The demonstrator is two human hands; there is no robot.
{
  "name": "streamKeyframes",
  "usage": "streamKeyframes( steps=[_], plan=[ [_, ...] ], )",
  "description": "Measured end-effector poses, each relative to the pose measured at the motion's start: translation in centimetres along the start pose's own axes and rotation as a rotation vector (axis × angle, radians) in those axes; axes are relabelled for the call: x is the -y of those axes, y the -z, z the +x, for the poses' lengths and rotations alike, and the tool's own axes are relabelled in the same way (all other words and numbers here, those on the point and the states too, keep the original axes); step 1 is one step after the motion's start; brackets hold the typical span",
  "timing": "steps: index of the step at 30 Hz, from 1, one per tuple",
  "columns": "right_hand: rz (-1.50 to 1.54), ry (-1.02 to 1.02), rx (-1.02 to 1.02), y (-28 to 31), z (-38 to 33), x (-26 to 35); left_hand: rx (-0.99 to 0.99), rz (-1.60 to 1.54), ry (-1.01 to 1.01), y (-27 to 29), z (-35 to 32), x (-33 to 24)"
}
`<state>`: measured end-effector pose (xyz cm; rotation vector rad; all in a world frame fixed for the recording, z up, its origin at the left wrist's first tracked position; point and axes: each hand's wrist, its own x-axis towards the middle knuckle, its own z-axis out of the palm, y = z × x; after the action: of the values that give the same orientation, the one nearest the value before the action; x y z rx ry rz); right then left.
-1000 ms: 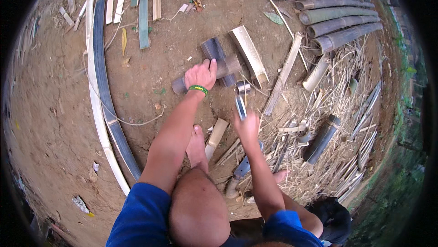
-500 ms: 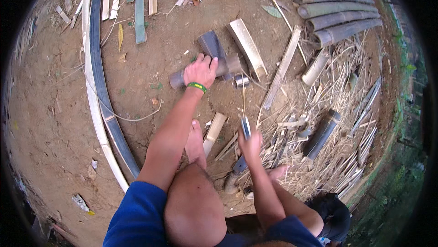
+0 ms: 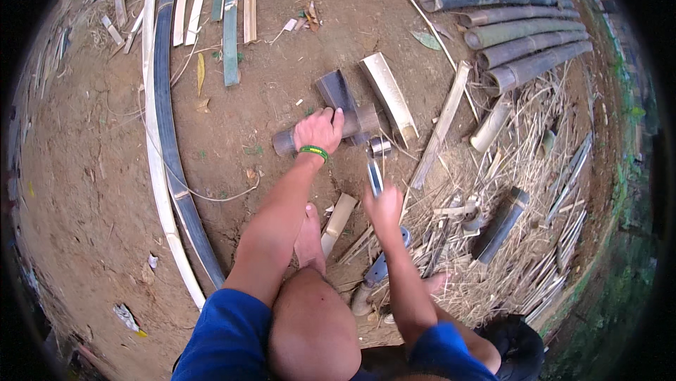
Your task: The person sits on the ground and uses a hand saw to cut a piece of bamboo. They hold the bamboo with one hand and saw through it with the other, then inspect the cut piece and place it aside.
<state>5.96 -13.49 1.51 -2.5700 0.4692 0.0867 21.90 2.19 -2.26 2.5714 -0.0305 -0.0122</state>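
I judge bracing: left hand (image 3: 318, 130) grips bamboo tube (image 3: 364, 120), right hand (image 3: 384, 208) grips blade-like tool (image 3: 375, 178) near it; next needs steadiness.

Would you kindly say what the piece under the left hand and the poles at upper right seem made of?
The piece: probably bamboo, dull and brownish, given its rounded form. The poles: apparently bamboo too, dark to greenish and smooth-looking, with hollow ends and faint joints.

head cam: above person's lap, wide fisheye
facing: down, onto dirt ground (image 3: 260, 85)
nearest: bent knee (image 3: 313, 325)
farther: bamboo poles (image 3: 528, 31)
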Motion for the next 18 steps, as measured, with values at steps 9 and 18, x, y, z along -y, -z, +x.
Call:
streamKeyframes(
  steps=[9, 18],
  plan=[
    [-0.079, -0.031, 0.101, -1.4, 1.4, -0.7, 0.061, -0.031, 0.019, 0.1, -0.8, -0.1],
    [-0.116, -0.09, 0.15, 0.3, -0.3, -1.4, -0.004, -0.016, -0.048, -0.3, -1.5, -0.4]
  ],
)
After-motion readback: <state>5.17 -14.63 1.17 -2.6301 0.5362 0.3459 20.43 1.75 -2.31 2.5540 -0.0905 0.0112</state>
